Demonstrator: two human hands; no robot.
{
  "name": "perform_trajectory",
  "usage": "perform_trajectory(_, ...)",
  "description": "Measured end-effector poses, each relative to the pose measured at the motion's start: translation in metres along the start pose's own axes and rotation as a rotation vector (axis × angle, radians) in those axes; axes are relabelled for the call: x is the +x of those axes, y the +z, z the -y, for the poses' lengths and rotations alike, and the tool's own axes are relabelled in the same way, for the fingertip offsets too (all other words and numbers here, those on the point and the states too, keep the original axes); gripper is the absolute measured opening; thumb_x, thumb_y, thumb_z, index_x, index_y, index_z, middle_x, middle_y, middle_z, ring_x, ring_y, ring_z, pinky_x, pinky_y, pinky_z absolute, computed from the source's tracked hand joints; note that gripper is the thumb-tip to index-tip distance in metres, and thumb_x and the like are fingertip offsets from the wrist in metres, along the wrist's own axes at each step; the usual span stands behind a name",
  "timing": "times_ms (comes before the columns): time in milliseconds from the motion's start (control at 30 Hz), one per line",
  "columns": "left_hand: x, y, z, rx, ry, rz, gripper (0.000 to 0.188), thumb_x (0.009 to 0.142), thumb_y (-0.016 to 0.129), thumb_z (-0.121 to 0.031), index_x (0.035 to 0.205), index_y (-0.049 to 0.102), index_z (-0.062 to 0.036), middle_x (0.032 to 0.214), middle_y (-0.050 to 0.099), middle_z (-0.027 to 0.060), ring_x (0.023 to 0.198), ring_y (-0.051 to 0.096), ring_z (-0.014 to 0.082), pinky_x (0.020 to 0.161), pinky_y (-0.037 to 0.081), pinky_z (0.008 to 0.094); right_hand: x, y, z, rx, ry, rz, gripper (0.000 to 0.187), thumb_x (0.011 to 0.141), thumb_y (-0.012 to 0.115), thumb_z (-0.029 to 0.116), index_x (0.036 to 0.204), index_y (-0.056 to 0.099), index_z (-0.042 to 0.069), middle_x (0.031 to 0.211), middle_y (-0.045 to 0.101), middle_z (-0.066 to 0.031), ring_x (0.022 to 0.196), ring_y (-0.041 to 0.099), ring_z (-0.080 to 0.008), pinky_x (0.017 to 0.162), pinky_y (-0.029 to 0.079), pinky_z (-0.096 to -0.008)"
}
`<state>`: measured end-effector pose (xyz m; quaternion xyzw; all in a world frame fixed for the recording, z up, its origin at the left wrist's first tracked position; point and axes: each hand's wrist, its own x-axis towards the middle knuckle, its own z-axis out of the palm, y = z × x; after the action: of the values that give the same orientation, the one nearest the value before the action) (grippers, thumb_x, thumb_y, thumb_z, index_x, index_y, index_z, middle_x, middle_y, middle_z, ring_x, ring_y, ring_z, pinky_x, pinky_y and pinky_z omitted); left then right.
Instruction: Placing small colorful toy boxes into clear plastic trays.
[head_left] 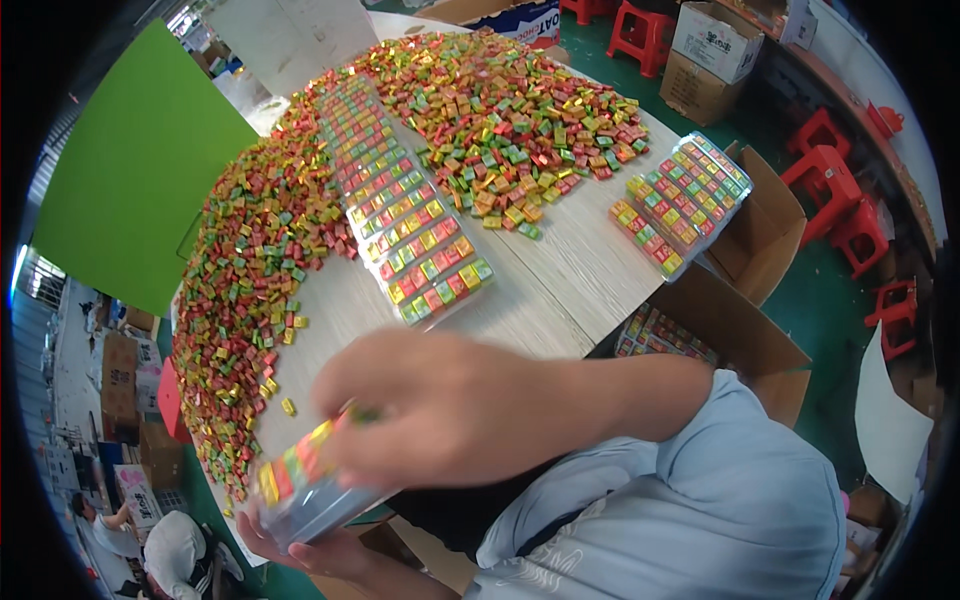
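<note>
Your left hand point(325, 552) is low in the frame, supporting a clear plastic container point(335, 512) from below and the outer side. Its fingers are clamped on the container wall. The container is tilted, near the table's front edge, with a row of foil-wrapped pieces point(290, 468) along its upper side: yellow, orange, red, green.

Your right hand point(435, 405) is directly over the container, motion-blurred, forearm coming in from the right. Thumb and fingers curl down close to the row; a green bit shows at them. Can't tell if they're clamped on a piece or just touching.

Table point(550, 280): large left pile point(240, 300) of loose wrapped pieces along the left edge, right pile point(520, 130) farther back. Between them, a long line of filled clear trays point(455, 307) runs away from you. On your right, a stack of packed boxes point(703, 245) sits at the table edge, beside an open carton point(765, 225). Green panel point(140, 180) stands behind the left pile. Red stools point(830, 185) on the floor, far right.
</note>
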<state>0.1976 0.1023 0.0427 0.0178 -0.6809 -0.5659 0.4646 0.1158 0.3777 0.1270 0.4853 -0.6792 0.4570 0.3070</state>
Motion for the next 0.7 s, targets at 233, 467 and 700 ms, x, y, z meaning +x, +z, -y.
perform_trajectory(233, -0.002, -0.014, 0.012, 0.098, 0.153, 0.121, 0.077, 0.101, 0.048, -0.073, 0.139, 0.048, -0.0059, 0.131, 0.054, 0.022, 0.114, 0.057, 0.0325, 0.098, 0.05, 0.0466, -0.114, -0.104, -0.003, -0.58, 0.469, -0.161, 0.01, 0.09, 0.083, 0.008, 0.095, 0.074, 0.004, 0.108, 0.067, -0.0115, 0.098, 0.068, -0.0259, 0.089, 0.054, -0.0354)
perform_trajectory(467, -0.007, -0.018, 0.023, 0.081, 0.112, 0.139, 0.087, 0.1, 0.046, -0.078, 0.147, 0.042, -0.0053, 0.133, 0.054, 0.0214, 0.109, 0.059, 0.031, 0.091, 0.053, 0.0442, -0.215, -0.149, -0.002, -1.032, 0.823, -0.267, 0.011, 0.093, 0.078, 0.008, 0.096, 0.07, 0.0, 0.103, 0.065, -0.01, 0.097, 0.066, -0.0263, 0.089, 0.053, -0.0363)
perform_trajectory(700, -0.008, -0.021, 0.022, 0.115, 0.107, 0.146, 0.094, 0.097, 0.051, -0.08, 0.153, 0.037, -0.0054, 0.132, 0.056, 0.0199, 0.107, 0.06, 0.0302, 0.089, 0.053, 0.0424, -0.219, -0.14, -0.009, -1.323, 0.79, -0.065, 0.016, 0.089, 0.081, 0.015, 0.095, 0.07, 0.006, 0.101, 0.062, -0.0084, 0.096, 0.063, -0.0292, 0.087, 0.05, -0.0423)
